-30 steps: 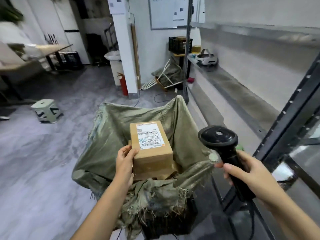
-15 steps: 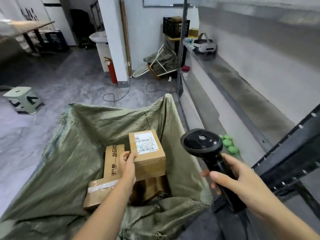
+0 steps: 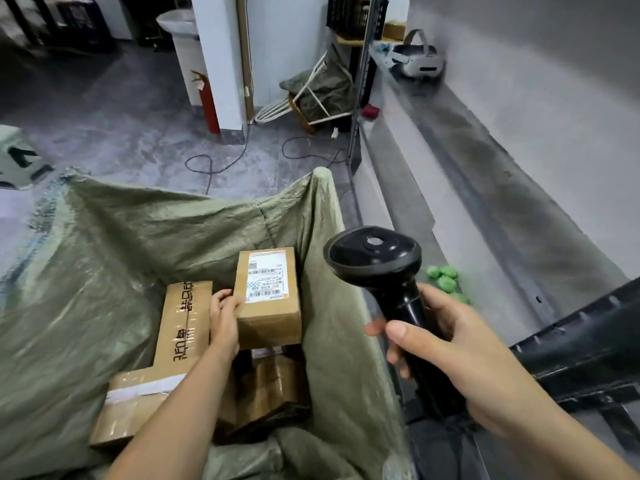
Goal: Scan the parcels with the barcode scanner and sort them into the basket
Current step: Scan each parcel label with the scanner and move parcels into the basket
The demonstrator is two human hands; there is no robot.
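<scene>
Down inside the green woven sack [image 3: 104, 265], near its right wall, the left hand [image 3: 224, 317] holds a small brown parcel [image 3: 268, 323] by its left edge, with the fingers curled over the top face beside the white shipping label [image 3: 265, 280], which faces up. The parcel is tilted above a darker taped box [image 3: 273, 382] at the bottom; whether the two touch cannot be told. Just left of the hand lies a long flat carton [image 3: 183, 317] with black printing along it. Outside the sack, to the right, the right hand [image 3: 450, 355] grips the handle of the black barcode scanner [image 3: 375, 258], fingers wrapped round it, broad head uppermost. Beyond the scanner a few round green things [image 3: 445, 277] lie on the grey shelf [image 3: 485, 188], and a white headset [image 3: 420, 62] rests at its far end.
</scene>
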